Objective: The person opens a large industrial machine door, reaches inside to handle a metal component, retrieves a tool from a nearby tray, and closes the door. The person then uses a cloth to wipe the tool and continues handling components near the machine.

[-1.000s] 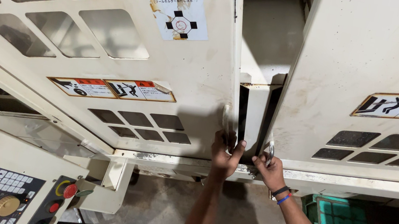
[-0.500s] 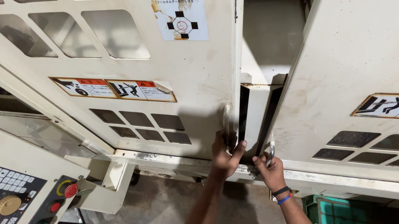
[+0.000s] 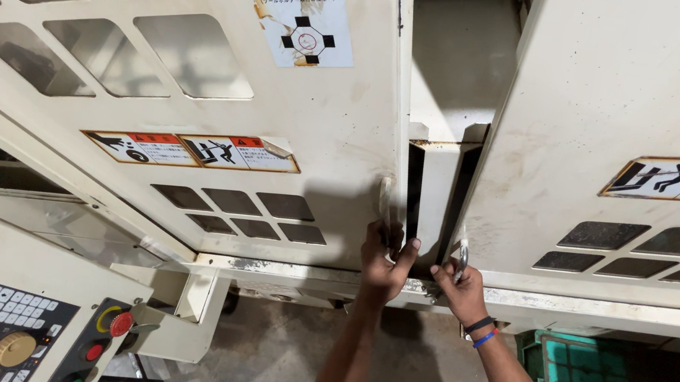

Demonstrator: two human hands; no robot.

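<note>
Two cream sliding machine doors stand almost together, with a narrow gap between them. My left hand (image 3: 384, 266) grips the metal handle (image 3: 383, 205) on the edge of the left door (image 3: 280, 107). My right hand (image 3: 461, 291) is closed around the metal handle (image 3: 462, 256) on the edge of the right door (image 3: 612, 108). Both arms reach up from the bottom of the view. A dark and blue wristband sits on my right wrist.
A control panel (image 3: 3, 333) with a keypad, a yellow dial and red and green buttons sits at the lower left. A green crate (image 3: 573, 368) rests on the concrete floor at the right. Warning stickers and grilled windows cover both doors.
The gap between the two doors looks about the same. Both hands stay on the handles.
</note>
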